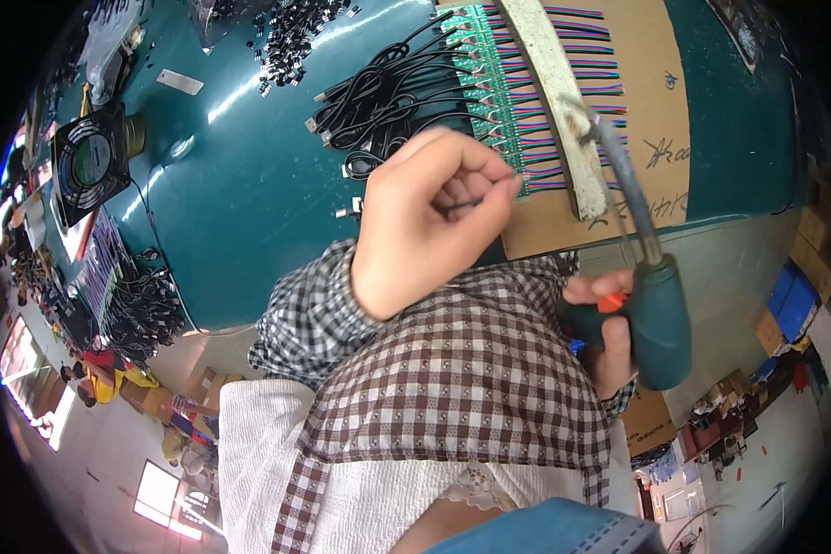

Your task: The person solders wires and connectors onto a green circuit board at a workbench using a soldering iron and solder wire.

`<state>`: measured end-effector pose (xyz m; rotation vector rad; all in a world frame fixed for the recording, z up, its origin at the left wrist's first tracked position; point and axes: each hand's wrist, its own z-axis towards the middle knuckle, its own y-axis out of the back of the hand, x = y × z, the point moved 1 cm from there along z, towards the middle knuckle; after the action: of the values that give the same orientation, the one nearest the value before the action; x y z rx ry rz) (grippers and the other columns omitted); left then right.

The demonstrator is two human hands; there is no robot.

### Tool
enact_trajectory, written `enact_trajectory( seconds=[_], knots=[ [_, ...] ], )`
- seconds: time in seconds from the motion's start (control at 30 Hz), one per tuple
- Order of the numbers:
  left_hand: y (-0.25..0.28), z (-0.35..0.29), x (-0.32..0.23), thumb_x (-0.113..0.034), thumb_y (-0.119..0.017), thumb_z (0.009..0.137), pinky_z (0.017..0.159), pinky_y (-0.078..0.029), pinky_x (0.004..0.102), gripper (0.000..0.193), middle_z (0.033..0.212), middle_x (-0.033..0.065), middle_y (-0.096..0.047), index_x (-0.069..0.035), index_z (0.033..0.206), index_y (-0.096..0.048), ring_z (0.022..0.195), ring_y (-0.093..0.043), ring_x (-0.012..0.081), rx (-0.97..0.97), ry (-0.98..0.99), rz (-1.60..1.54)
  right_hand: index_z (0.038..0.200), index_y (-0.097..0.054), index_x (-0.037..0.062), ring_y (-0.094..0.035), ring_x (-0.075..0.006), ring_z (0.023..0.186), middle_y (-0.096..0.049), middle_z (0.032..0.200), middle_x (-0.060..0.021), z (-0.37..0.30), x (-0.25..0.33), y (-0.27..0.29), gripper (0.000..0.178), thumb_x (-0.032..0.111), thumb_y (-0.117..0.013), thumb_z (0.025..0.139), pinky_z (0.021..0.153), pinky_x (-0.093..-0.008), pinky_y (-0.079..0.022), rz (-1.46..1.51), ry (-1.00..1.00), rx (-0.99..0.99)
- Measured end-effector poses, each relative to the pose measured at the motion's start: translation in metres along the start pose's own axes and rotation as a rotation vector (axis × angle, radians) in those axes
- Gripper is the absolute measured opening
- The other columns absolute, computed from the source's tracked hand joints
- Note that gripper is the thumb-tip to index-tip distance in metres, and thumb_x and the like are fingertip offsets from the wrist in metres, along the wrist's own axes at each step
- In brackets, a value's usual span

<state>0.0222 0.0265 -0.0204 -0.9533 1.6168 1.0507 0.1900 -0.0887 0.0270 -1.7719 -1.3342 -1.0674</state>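
Observation:
My right hand is wrapped round the green handle of a soldering gun with an orange trigger. The gun's long metal barrel points up and away, across the end of a pale, worn bar. With thumb and fingertips pinched together, my left hand is at the near end of a row of small green circuit boards; whatever it pinches is hidden. Coiled black cables with plugs run to the boards' left side. Short multicoloured wires stick out under the bar on the right, over a cardboard sheet.
A small black fan stands at the left of the green table. Beyond the cables lie a heap of small black parts and a flat metal plate. Bundled dark cables hang by the left edge. Other people are in the background.

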Motion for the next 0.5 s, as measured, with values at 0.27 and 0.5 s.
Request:
enact_trajectory(
  seconds=[0.27,0.5],
  knots=[
    [0.004,-0.016,-0.014,0.003,-0.056,0.078,0.053,-0.037,0.0155,0.002,0.077,0.0025,-0.05,0.002,0.081,-0.056,0.062,-0.048,0.0026,0.316,0.064,-0.279,0.099,-0.047,0.0019,-0.053,-0.0101,0.081,-0.052,0.091,-0.0053,0.05,0.012,-0.034,0.028,-0.009,-0.057,0.075,0.071,-0.0226,-0.045,-0.133,0.174,0.047],
    [-0.008,-0.022,-0.011,-0.001,-0.059,0.078,0.049,-0.038,0.0144,0.005,0.07,-0.0002,-0.054,0.001,0.077,-0.055,0.056,-0.048,0.0003,0.125,0.198,-0.581,0.093,-0.047,0.0023,-0.053,-0.01,0.078,-0.052,0.086,-0.0047,0.051,0.008,-0.04,0.023,-0.007,-0.058,0.075,0.068,-0.0221,-0.044,-0.086,0.229,-0.018]
  ],
)
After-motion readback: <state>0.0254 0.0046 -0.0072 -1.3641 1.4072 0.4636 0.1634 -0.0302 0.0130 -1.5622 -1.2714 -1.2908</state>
